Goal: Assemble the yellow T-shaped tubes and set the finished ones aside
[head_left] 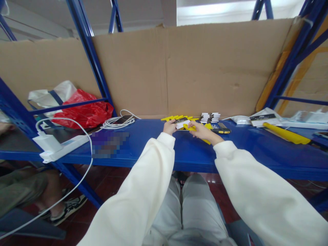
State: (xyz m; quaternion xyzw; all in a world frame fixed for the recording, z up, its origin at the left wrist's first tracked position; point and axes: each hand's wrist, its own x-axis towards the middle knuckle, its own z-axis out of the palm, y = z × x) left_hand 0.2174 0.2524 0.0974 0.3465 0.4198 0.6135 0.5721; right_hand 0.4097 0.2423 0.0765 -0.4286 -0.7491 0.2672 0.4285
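Maybe partway done, with yellow pieces (169, 118) left near the bench's (151, 153) back edge.
Left hand (169, 127) pinches a card (182, 123); right hand (201, 132) grips a yellow tool (186, 126).

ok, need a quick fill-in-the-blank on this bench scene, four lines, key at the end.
1. The hand gripping the left end of the black-and-white card is the person's ____ one.
2. Just beyond the card, the slim pieces are coloured ____.
3. The shiny bag lying against the white bag is coloured ____.
4. The tall brown panel behind the blue bench is made of ____.

Missing words: left; yellow; red; cardboard.
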